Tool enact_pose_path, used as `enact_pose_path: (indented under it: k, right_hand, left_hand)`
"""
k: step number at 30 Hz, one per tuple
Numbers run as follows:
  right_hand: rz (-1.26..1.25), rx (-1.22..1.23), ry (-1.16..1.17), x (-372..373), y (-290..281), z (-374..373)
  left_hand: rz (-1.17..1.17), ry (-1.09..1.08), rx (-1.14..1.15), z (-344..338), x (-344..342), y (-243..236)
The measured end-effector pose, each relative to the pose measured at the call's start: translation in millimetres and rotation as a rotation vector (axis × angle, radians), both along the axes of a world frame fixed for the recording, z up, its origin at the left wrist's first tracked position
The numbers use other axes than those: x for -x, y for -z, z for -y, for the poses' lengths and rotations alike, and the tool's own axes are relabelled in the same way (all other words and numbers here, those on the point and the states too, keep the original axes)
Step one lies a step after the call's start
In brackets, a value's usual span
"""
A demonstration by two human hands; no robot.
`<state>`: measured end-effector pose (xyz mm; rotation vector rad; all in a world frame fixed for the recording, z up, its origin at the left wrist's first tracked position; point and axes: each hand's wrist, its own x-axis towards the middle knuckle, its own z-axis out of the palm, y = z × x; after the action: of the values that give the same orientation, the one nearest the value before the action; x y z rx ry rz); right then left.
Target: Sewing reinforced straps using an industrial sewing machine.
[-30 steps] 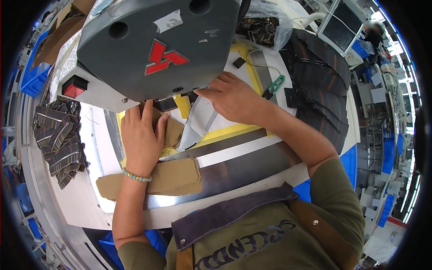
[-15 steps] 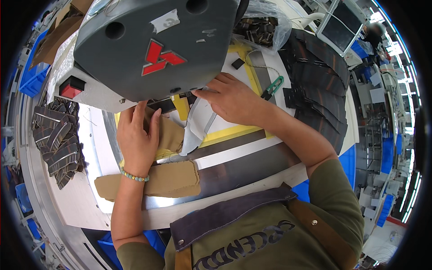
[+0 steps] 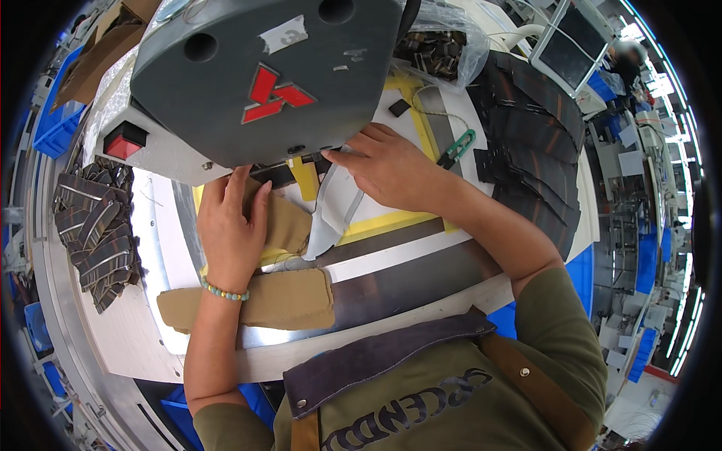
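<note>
My left hand (image 3: pixel 235 222), with a beaded bracelet at its wrist, lies with fingers stretched out and thumb apart on a tan fabric piece (image 3: pixel 288 225). Its fingertips reach the lower edge of a dark grey sewing machine head (image 3: pixel 203 113). On the other side of a yellow tab (image 3: pixel 305 180), my right hand (image 3: pixel 395 171) lies palm down, thumb and fingers apart. Its thumb tip is beside a dark strip (image 3: pixel 278 177), and the machine hides its other fingertips. A pale grey, curved piece (image 3: pixel 331 210) sits between the hands. The needle area is hidden beneath the head.
A tan padded block (image 3: pixel 293 299) lies at the near edge. Striped dark fabric pieces are heaped at left (image 3: pixel 98 233) and stacked at right (image 3: pixel 526 143). Green-handled thread snips (image 3: pixel 456 148), a small black block (image 3: pixel 398 107) and a red switch (image 3: pixel 124 141) are nearby.
The machine head appears slightly further right in the picture. My left fingers and the tan fabric have shifted a little to the right; my right hand is almost still.
</note>
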<state>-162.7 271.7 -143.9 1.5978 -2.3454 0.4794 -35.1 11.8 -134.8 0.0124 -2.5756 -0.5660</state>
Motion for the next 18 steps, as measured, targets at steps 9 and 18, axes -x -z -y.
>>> enact_pose_path:
  k: [9,18]
  right_hand:
    - [-0.007,0.002,-0.01,3.0,-1.6,0.8]
    - [-0.018,0.004,-0.003,0.6,0.5,-0.4]
  left_hand:
    - [0.008,-0.006,-0.024,2.0,3.1,0.4]
    - [0.177,-0.066,-0.448,22.1,6.3,-4.8]
